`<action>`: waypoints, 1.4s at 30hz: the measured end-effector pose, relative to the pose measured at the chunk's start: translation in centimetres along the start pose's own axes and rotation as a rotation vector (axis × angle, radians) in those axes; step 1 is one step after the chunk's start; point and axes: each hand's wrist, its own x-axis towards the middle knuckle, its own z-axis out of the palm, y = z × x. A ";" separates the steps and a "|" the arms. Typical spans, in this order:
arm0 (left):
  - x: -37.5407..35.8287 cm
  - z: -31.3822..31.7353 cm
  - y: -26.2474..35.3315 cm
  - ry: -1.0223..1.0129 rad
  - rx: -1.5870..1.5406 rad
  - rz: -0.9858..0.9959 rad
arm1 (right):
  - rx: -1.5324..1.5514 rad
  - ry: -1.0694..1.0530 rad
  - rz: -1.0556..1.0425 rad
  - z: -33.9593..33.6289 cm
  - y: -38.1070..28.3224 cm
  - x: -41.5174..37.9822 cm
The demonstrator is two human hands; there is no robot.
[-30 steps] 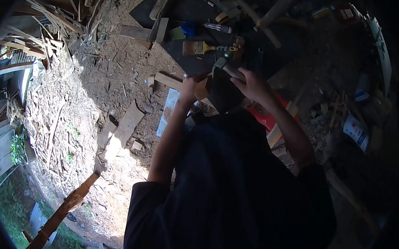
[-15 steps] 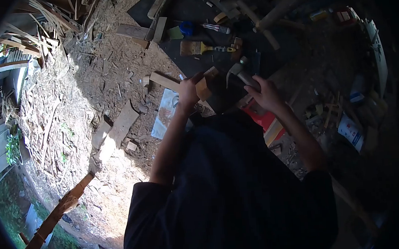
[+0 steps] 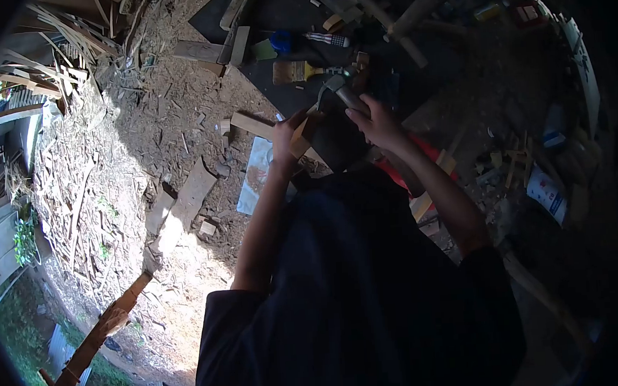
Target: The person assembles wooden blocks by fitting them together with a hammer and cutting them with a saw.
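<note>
Left hand: I'm seeing the left hand [image 3: 284, 142] gripping a wooden block [image 3: 301, 142], fingers closing around it.
Right hand: the right hand [image 3: 383, 126] is gripping a hammer [image 3: 348, 96] by its handle, fingers wrapping it.
Block: standing out past the left hand, tilting, in front of the torso.
Hammer head: sitting just beside the block's far end; I'm not able to tell if it's touching.
Dark board: the dark board [image 3: 281, 100] is lying beyond the hands, carrying a paintbrush [image 3: 301, 71], a blue object [image 3: 281, 42] and a patterned handle [image 3: 328, 40].
Left side: a stained white sheet [image 3: 250, 186] and a wood strip [image 3: 252, 124] are lying near the left hand.
Right side: a red object [image 3: 430, 149] is showing beside the right forearm.
Ground: wood chips are covering the ground [image 3: 177, 123].
</note>
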 end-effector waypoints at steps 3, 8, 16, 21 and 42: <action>0.2 -0.8 1.0 0.002 -0.037 -0.009 | 0.031 0.026 -0.017 0.3 0.9 0.4; 0.3 -0.1 0.2 0.016 -0.012 0.065 | -0.276 0.232 -0.325 0.4 1.1 0.6; 0.3 2.1 -2.8 0.076 0.122 0.231 | -0.580 0.239 -0.344 0.1 -3.7 0.3; -0.3 2.9 -4.0 0.033 0.060 0.102 | -0.872 0.196 -0.444 -0.5 -5.5 1.1; 0.4 2.9 -0.6 0.037 0.084 -0.029 | -1.469 -0.140 -0.485 1.0 -11.7 1.9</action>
